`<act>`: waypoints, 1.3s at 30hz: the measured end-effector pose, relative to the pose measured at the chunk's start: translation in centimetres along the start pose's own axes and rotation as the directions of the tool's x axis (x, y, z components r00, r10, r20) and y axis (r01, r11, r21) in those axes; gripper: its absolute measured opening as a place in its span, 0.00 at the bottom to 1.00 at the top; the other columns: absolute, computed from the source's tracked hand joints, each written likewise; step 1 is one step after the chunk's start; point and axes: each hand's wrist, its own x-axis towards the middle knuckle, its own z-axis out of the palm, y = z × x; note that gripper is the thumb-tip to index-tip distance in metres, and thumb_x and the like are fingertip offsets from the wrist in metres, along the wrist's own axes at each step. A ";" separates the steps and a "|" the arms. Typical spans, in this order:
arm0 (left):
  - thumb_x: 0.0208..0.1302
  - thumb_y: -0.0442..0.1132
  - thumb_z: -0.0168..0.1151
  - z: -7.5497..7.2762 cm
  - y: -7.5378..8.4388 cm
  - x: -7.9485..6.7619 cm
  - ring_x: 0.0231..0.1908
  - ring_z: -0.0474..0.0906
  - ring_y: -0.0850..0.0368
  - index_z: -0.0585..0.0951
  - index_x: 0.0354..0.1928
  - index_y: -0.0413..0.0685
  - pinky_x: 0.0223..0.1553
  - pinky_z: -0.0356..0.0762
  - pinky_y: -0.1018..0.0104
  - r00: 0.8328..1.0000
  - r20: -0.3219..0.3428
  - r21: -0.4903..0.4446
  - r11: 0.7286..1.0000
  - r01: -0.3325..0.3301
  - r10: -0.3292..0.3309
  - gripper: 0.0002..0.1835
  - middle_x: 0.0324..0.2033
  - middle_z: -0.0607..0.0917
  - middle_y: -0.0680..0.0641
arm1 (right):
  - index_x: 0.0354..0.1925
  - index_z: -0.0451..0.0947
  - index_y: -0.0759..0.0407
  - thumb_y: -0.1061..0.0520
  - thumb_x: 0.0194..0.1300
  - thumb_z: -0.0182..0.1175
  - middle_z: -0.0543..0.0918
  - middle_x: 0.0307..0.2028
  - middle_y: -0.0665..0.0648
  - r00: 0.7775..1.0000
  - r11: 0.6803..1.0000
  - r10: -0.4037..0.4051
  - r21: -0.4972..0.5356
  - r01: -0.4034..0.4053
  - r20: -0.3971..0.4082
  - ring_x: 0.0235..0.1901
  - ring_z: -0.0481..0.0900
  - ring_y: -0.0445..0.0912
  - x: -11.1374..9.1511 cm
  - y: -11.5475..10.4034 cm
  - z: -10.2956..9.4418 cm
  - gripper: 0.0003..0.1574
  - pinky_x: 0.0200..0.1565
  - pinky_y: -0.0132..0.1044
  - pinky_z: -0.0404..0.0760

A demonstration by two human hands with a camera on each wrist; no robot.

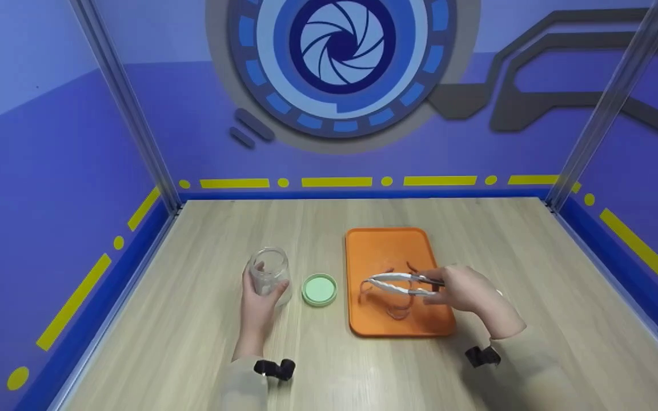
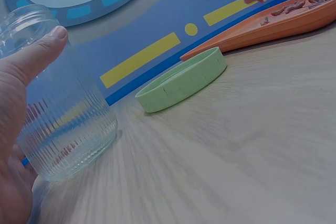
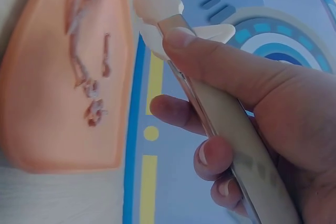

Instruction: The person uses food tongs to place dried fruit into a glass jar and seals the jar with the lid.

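Note:
My left hand grips a clear glass jar with a ribbed lower wall; its mouth is uncovered. Fingers and thumb wrap around the jar from the left. Just right of it, a light green round lid lies on the table. My right hand holds metal tongs with white tips, low over an orange tray. A thin brownish strip hangs at the tips of the tongs. More brownish, worm-like strips lie on the tray, partly hidden under the tongs in the head view.
A light wood table carries everything. Blue printed panels stand at the back and both sides, with metal posts at the corners. A small white thing shows past the right wrist, mostly hidden.

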 end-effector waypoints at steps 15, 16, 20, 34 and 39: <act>0.57 0.54 0.78 0.0 0.0 0.1 0.80 0.55 0.42 0.54 0.80 0.60 0.82 0.49 0.42 1.000 0.004 -0.018 1.000 0.008 -0.008 0.55 0.78 0.64 0.46 | 0.58 0.85 0.53 0.50 0.58 0.77 0.90 0.36 0.50 0.996 0.995 -0.060 0.070 0.065 -0.068 0.27 0.78 0.37 2.0 -3.1 -1.6 0.29 0.27 0.32 0.76; 0.57 0.54 0.78 0.0 0.0 0.1 0.80 0.55 0.42 0.54 0.80 0.60 0.82 0.49 0.42 1.000 0.005 -0.019 1.000 0.006 -0.006 0.55 0.78 0.64 0.45 | 0.58 0.85 0.53 0.51 0.58 0.77 0.90 0.36 0.51 0.996 0.995 -0.055 0.079 0.061 -0.067 0.27 0.78 0.38 2.2 -3.4 -1.7 0.29 0.27 0.32 0.76; 0.57 0.55 0.77 0.0 -0.1 0.1 0.80 0.54 0.41 0.54 0.80 0.60 0.82 0.49 0.41 1.000 0.009 -0.019 1.000 0.003 -0.003 0.55 0.78 0.64 0.45 | 0.59 0.84 0.51 0.51 0.59 0.77 0.89 0.34 0.51 0.995 0.993 -0.059 0.100 0.067 -0.077 0.26 0.77 0.38 3.0 -4.6 -2.0 0.30 0.26 0.32 0.75; 0.59 0.50 0.77 0.0 -0.2 0.0 0.80 0.55 0.41 0.54 0.80 0.60 0.82 0.51 0.43 1.000 0.002 -0.017 1.000 -0.020 0.020 0.54 0.77 0.65 0.45 | 0.53 0.87 0.51 0.48 0.59 0.76 0.88 0.30 0.47 0.992 0.989 -0.052 0.134 0.067 -0.114 0.21 0.76 0.38 6.0 -10.0 -1.3 0.24 0.25 0.31 0.76; 0.58 0.49 0.78 0.1 -0.1 0.2 0.79 0.56 0.39 0.55 0.80 0.56 0.81 0.51 0.42 1.000 -0.010 -0.001 1.000 -0.029 0.029 0.53 0.76 0.66 0.42 | 0.52 0.87 0.46 0.48 0.59 0.76 0.89 0.35 0.47 0.994 0.989 -0.033 0.142 0.048 -0.105 0.22 0.78 0.39 7.1 -12.2 -0.9 0.22 0.26 0.33 0.79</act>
